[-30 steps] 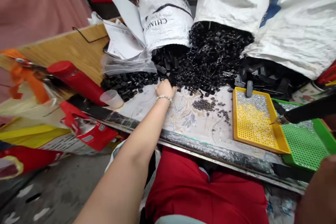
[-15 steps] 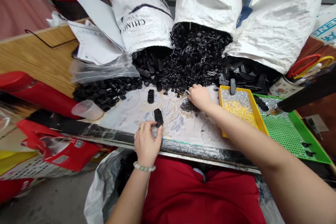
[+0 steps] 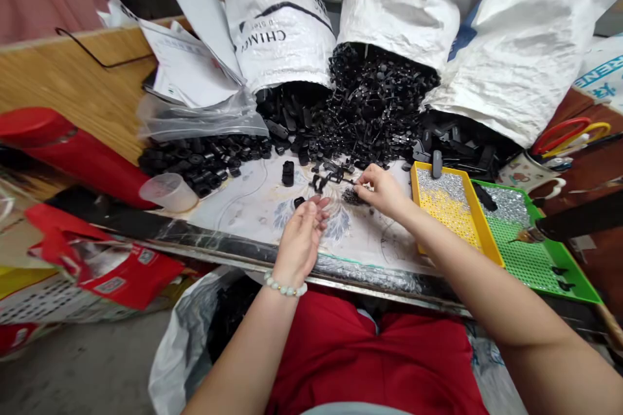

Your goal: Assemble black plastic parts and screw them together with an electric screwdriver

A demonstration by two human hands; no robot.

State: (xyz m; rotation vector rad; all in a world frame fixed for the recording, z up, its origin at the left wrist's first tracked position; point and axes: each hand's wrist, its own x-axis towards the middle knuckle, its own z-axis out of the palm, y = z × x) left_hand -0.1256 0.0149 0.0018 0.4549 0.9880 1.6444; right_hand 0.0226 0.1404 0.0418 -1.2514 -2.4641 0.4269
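Observation:
My right hand [image 3: 382, 191] pinches one end of a thin, branched black plastic piece [image 3: 335, 176], which reaches left above the table mat. My left hand [image 3: 302, 233], with a bead bracelet on its wrist, is turned on its side just below that piece. Its fingers are loosely curled and apart, with nothing visible in them. A black plastic part [image 3: 298, 201] shows just beyond the left thumb, mostly hidden by the hand. Farther back stands another black plastic part [image 3: 288, 173]. A small pile of tiny dark bits [image 3: 353, 196] lies beneath my right fingers.
Black parts [image 3: 379, 104] spill from white sacks at the back. On the right are a yellow tray [image 3: 487, 243] and a green tray [image 3: 581, 279] with small silver pieces, and a black driver [image 3: 579, 217]. A plastic cup [image 3: 168, 193] and red flask [image 3: 82, 149] are left.
My left hand has let go of the black part and moved right, turning palm inward. My right hand has drawn nearer and now holds the thin black piece away from the heap.

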